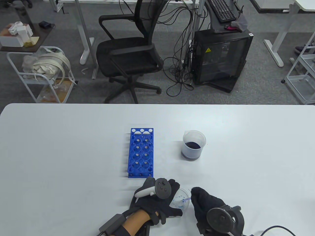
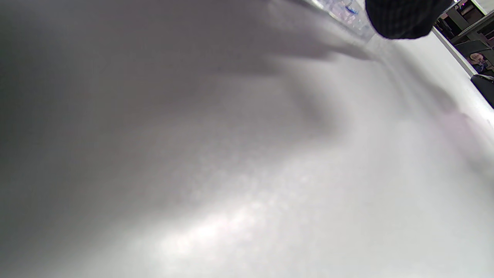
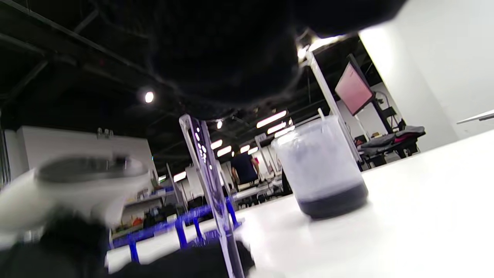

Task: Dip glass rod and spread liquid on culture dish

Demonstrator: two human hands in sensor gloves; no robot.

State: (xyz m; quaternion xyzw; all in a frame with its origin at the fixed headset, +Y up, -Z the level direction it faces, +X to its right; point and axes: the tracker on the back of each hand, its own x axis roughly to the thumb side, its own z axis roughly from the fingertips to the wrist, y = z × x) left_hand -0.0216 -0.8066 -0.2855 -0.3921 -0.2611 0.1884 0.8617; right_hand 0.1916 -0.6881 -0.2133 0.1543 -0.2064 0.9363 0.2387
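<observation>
Spreading looks well under way, judging by the blue streaks and dots already on the culture dish (image 1: pixel 181 199); dipping seems done, and what is left is covering the rest of the dish floor and probably setting the rod down.

Taking the dish as landmark: the white table (image 1: pixel 73 147) carries it near the front edge. The blue tube rack (image 1: pixel 141 152) stands beyond the dish and a little to its left, and the beaker (image 1: pixel 194 145) with dark liquid in its bottom stands beyond the dish, slightly to its right, well apart from it.

The left hand (image 1: pixel 157 199) lies over the dish's left side, fingers curved around the rim as if steadying it; whether they press the rim I cannot tell. The right hand (image 1: pixel 205 204) sits just right of the dish, its fingers bunched together and pinching the upper end of the glass rod (image 1: pixel 186 198).

The rod is the smallest piece. In the table view its long axis slants from the right fingertips down and leftward, tip pointing into the dish; in the right wrist view it (image 3: pixel 210 181) reads as steep, nearly upright.
</observation>
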